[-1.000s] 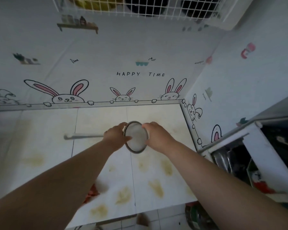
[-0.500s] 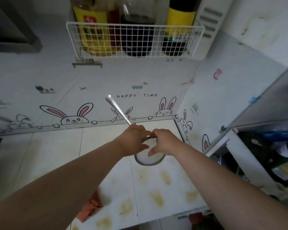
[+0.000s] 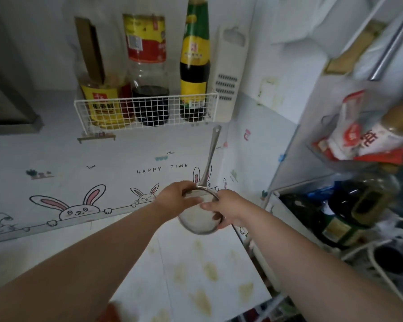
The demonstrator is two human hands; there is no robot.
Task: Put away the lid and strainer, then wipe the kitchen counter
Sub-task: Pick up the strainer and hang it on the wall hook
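Both hands, left hand [image 3: 176, 197] and right hand [image 3: 228, 211], are gripping the strainer [image 3: 199, 217] by its rim over the stained bench [image 3: 196, 275], handle sticking up, so honestly it could clip the wire rack [image 3: 147, 110] and rattle those bottles.

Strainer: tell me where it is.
Head view, centre: the strainer held over the counter between left hand and right hand, handle up toward the wire rack.

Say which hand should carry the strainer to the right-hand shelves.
Right, probably: the right hand holds the round steel mesh strainer on the side nearest the white shelf unit; the left hand would reach across.
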